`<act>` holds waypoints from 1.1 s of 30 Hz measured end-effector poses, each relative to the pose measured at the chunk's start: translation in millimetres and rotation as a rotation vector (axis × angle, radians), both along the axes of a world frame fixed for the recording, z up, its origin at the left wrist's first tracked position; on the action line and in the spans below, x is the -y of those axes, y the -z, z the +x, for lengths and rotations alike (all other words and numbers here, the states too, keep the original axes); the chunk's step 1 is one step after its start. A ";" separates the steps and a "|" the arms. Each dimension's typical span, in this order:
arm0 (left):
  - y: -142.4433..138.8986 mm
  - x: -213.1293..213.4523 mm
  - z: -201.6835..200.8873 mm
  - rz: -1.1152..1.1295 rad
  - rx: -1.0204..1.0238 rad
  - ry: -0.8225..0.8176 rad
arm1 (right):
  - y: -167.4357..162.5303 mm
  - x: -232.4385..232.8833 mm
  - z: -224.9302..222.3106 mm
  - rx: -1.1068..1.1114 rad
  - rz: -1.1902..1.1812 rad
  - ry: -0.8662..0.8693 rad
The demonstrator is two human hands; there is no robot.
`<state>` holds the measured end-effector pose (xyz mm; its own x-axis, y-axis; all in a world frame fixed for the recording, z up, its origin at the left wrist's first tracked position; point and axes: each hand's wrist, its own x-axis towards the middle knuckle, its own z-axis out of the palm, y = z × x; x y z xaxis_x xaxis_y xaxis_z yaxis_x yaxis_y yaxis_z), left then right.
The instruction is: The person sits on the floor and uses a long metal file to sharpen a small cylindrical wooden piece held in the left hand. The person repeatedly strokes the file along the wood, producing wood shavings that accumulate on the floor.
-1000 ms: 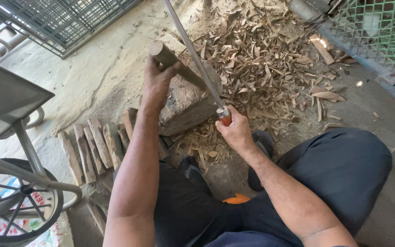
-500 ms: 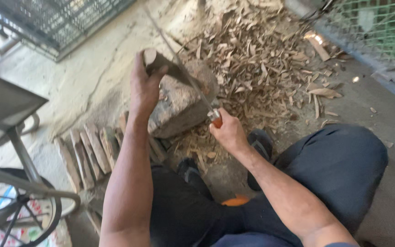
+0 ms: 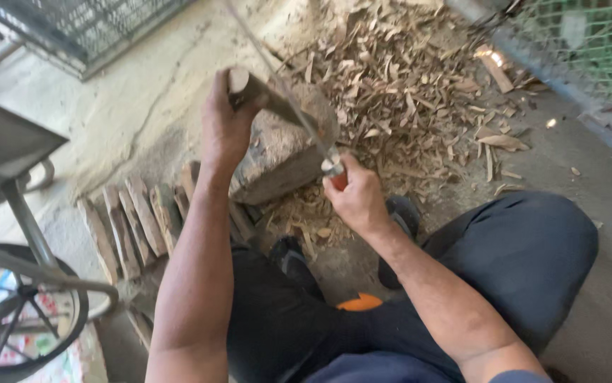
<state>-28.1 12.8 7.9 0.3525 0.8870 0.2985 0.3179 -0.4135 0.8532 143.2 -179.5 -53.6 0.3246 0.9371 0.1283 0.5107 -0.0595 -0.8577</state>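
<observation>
Left hand (image 3: 226, 131) closed around the upper end of a short round wood stick (image 3: 263, 96), which leans tilted on the top of a rough chopping block (image 3: 277, 152) standing on the concrete ground. Right hand (image 3: 354, 198) gripped tight on the red handle of a long thin blade (image 3: 277, 78), the blade lying against the stick's right side, just above the block. Wood chips (image 3: 405, 92) piled beyond the block's far edge; split slats (image 3: 135, 220) lie in a row left of it.
</observation>
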 end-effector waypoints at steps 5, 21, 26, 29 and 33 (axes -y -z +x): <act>-0.7 5.5 3.4 0.018 -0.014 -0.011 | -2.3 2.7 -7.1 -0.105 0.236 0.021; 4.0 0.8 6.5 0.080 -0.018 -0.079 | 16.7 -5.0 0.8 0.026 -0.006 0.051; 9.1 -3.7 7.1 0.121 -0.041 -0.130 | 16.9 -6.5 9.2 -0.081 -0.122 0.089; 14.8 -4.0 6.8 0.140 -0.035 -0.118 | 17.0 -2.1 8.0 -0.055 0.161 0.060; 12.6 -2.6 3.8 0.110 0.003 -0.068 | 22.3 -7.0 -1.6 -0.120 -0.056 0.018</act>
<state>-24.3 15.4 -4.8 0.2918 0.8705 0.3963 0.3455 -0.4823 0.8050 141.6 -172.5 -75.9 0.3516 0.9355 0.0351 0.4031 -0.1175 -0.9076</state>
